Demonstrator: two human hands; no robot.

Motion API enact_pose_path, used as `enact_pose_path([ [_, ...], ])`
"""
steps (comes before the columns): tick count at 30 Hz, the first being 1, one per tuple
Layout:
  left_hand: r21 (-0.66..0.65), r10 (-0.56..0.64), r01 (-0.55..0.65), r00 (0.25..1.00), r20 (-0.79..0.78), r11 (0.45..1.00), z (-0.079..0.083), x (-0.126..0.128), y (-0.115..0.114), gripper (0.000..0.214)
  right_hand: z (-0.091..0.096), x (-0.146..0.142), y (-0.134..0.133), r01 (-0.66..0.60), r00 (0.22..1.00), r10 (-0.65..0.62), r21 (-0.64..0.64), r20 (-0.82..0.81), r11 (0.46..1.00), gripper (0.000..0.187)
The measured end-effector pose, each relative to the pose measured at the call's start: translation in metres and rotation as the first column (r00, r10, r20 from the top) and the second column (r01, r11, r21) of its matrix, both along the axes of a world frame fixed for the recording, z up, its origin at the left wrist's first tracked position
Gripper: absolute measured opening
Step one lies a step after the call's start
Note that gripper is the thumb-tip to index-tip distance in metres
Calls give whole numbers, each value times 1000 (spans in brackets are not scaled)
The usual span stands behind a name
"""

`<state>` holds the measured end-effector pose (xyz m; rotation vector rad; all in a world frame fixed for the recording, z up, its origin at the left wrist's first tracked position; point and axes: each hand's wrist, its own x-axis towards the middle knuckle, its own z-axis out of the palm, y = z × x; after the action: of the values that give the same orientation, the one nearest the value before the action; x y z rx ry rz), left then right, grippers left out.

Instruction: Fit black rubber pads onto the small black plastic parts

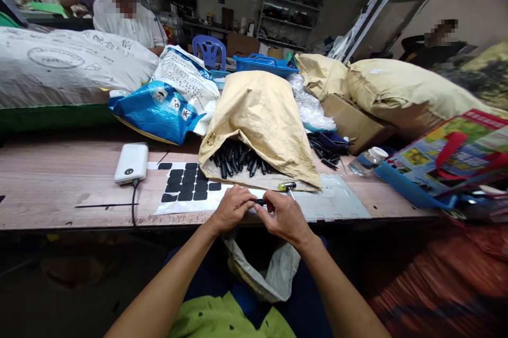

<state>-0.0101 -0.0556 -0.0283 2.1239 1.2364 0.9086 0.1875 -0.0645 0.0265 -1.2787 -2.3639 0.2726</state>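
Two-handed grip here: the left hand [235, 204] and the right hand [287, 217] pinch opposite ends of one small black cylindrical piece [260, 202], apparently to steady it, close to the near edge of the pale wood-grain table [95, 169]. Just beyond the right hand lies a small hammer with a yellow-ended head [288, 186], probably parked for easy reach, and behind it a tan crinkled sack [257, 105] gapes toward the person, presumably keeping its slim black tapered parts [238, 158] handy.

Ahead of black piece [260, 201]: way blocked by sack [257, 110] | right: passage narrowed by hammer [287, 186], then jar [368, 161] | left: room afforded along tabletop [75, 169] beside power bank [132, 161]
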Motion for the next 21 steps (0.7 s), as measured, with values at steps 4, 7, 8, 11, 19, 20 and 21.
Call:
enact_pose_path([
  [4, 23, -30, 30, 1000, 6, 999, -1, -1, -1, 28, 0, 2, 7, -84, 996, 84, -15, 43, 996, 30],
  [7, 11, -51, 51, 998, 41, 999, 1, -2, -2, 27, -3, 1, 8, -142, 990, 141, 33, 10, 989, 25],
  [8, 3, -55, 55, 997, 56, 998, 2, -3, -2, 27, -4, -1, 7, -153, 988, 154, 49, -14, 987, 23],
  [11, -21, -64, 66, 993, 96, 998, 5, -4, -3, 27, -8, -7, 3, -140, 985, 146, 70, -90, 988, 19],
  [19, -49, -84, 91, 988, 129, 995, 4, -5, -1, 28, -16, -16, -2, -10, 976, 15, 21, -217, 1000, 30],
  [20, -47, -81, 88, 989, 124, 995, 3, -4, -1, 28, -17, -15, -2, 9, 973, -7, 6, -230, 1000, 33],
  [21, -44, -77, 83, 990, 120, 996, 3, -4, -1, 29, -19, -14, -4, 27, 970, -29, -14, -243, 1000, 34],
])
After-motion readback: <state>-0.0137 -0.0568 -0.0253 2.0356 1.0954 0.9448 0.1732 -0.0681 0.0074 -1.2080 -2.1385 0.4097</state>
